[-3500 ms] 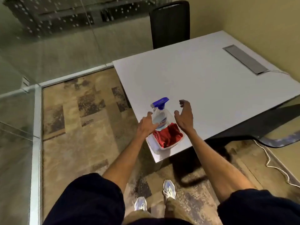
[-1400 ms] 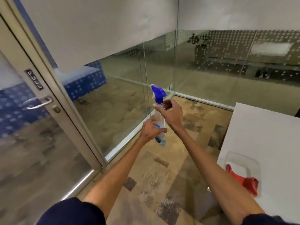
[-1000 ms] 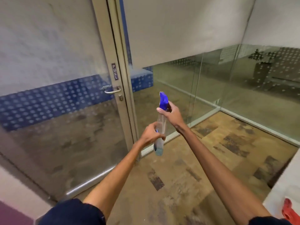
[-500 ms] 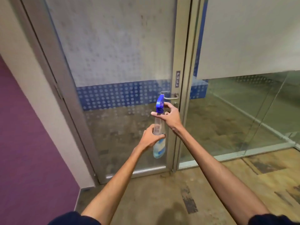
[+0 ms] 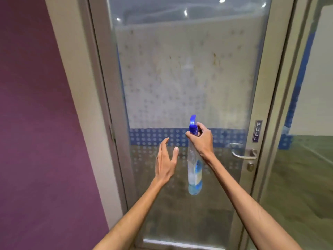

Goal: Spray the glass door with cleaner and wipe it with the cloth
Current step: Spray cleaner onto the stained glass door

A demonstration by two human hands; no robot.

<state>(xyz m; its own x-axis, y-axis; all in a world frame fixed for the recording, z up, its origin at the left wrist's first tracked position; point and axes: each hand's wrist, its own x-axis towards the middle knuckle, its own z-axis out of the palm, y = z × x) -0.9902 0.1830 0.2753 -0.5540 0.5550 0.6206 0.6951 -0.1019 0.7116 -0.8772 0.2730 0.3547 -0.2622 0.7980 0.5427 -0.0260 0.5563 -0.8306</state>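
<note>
The glass door (image 5: 187, 78) fills the middle of the view, frosted with a dot pattern, a blue dotted band at hand height and brownish specks higher up. My right hand (image 5: 201, 139) grips the neck of a clear spray bottle (image 5: 194, 170) with a blue trigger head, held upright just in front of the glass, nozzle toward the door. My left hand (image 5: 165, 159) is open beside the bottle on its left, fingers spread, touching nothing. The cloth is not in view.
A metal lever handle (image 5: 243, 154) with a keyhole below it and a "PULL" label (image 5: 256, 131) sit on the door's right stile. A purple wall (image 5: 36, 123) stands at the left. A fixed glass panel (image 5: 310, 159) adjoins on the right.
I turned from the table to the door and came close to it. My left hand has let go of the bottle's body and opened; my right hand alone holds the bottle.
</note>
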